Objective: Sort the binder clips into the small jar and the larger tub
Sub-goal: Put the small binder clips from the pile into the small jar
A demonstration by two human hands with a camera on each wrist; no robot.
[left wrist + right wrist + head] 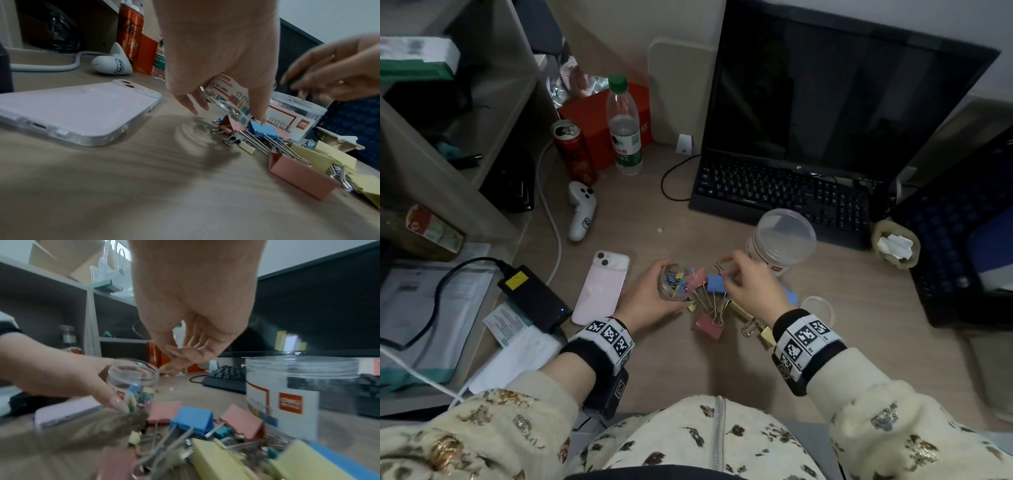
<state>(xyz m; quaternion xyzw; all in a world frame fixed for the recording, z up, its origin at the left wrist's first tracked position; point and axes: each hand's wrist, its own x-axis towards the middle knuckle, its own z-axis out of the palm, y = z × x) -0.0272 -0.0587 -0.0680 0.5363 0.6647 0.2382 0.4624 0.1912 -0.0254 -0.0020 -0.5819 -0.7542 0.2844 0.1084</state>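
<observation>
1. Binder clips [709, 301] in pink, blue and yellow, with silver wire handles, lie heaped on the wooden desk [671, 370] between both hands
2. Left hand [650, 294] grips the small clear plastic jar [673, 281], partly filled with tiny coloured clips, tilted toward the heap
3. Right hand [750, 284] pinches a small pinkish clip [723, 267] above the heap
4. Larger clear plastic tub [780, 241] stands open just behind, near the black keyboard [784, 195]; a pink phone [601, 287] lies left

Left hand [216, 53] over a tilted small clear jar [230, 107], fingertips [260, 113] on it, pile of binder clips [273, 146] on the wooden table [144, 186], labelled tub [298, 116] behind, pink phone [78, 108] lying left, right hand [333, 71] blurred above the tub.
</observation>
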